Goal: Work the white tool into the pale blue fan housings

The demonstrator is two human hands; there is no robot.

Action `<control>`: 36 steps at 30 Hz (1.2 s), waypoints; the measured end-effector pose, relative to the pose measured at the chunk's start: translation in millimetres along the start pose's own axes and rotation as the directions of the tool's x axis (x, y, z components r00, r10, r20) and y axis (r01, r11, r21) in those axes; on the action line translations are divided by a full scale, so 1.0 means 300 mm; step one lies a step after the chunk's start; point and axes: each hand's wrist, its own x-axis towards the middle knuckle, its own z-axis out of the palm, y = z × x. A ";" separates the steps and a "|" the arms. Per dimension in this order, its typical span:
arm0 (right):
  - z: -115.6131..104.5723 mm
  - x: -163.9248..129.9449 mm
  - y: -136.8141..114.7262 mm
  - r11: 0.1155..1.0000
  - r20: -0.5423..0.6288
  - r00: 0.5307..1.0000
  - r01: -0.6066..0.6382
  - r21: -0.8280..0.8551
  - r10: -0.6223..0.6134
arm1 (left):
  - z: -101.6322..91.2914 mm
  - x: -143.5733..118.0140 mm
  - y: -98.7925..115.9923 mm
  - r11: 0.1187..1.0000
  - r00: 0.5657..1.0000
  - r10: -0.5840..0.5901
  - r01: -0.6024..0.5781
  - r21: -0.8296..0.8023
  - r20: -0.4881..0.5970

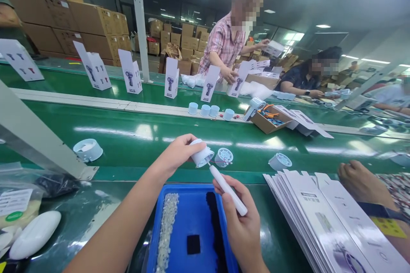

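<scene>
My left hand (179,153) is closed around a small white cylindrical plastic housing (199,153), its open end tilted towards me. A white pen-shaped tool (229,190) with a thin tip is gripped in my right hand (241,217). The tip meets the rim of the housing, or comes very close; I cannot tell which. Just right of it, a slotted round housing (224,157) with thin red wire lies on the green belt (153,147). Below my hands sits a blue tray (182,260) with small clear pieces (168,226) along its left side and black pieces (215,230) along its right.
Another housing (279,161) lies right on the belt, and a white ring part (87,150) left. Flat printed cartons (320,217) are stacked at right beside a co-worker's hand (367,183). A metal post (41,136) stands left. Opened boxes (172,79) line the far belt.
</scene>
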 end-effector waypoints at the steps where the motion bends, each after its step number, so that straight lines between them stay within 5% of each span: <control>1: -0.001 0.001 -0.001 1.000 -0.004 1.000 -0.001 -0.001 0.001 | 0.001 0.000 -0.002 1.000 1.000 0.002 -0.002 0.004 0.008; 14: 0.001 0.011 -0.001 0.998 -0.024 0.998 -0.065 0.008 0.065 | 0.024 -0.020 0.023 0.999 0.999 -0.002 0.000 0.051 0.048; 19: 0.014 0.020 -0.001 0.984 -0.001 0.988 -0.156 -0.083 0.156 | 0.112 -0.033 0.022 0.983 0.965 0.178 -0.181 0.001 -0.191; 22: 0.033 0.004 -0.006 0.979 0.107 0.974 -0.202 0.025 0.198 | 0.179 -0.048 -0.004 0.917 0.878 0.300 -0.374 -0.142 -0.373; 24: 0.053 -0.014 -0.010 0.953 0.046 0.966 -0.259 0.159 0.255 | 0.210 -0.061 -0.019 0.886 0.850 0.304 -0.418 -0.200 -0.430; 28: 0.102 -0.043 -0.018 0.806 0.032 0.914 -0.374 0.459 0.405 | 0.237 -0.087 -0.018 0.861 0.856 0.236 -0.403 -0.309 -0.459; 32: 0.128 -0.045 -0.018 0.686 0.101 0.915 -0.362 0.632 0.390 | 0.255 -0.109 -0.007 0.854 0.880 0.196 -0.370 -0.365 -0.433; 36: 0.119 -0.033 -0.010 0.680 0.126 0.915 -0.371 0.632 0.383 | 0.260 -0.110 -0.015 0.845 0.838 0.355 -0.477 -0.241 -0.416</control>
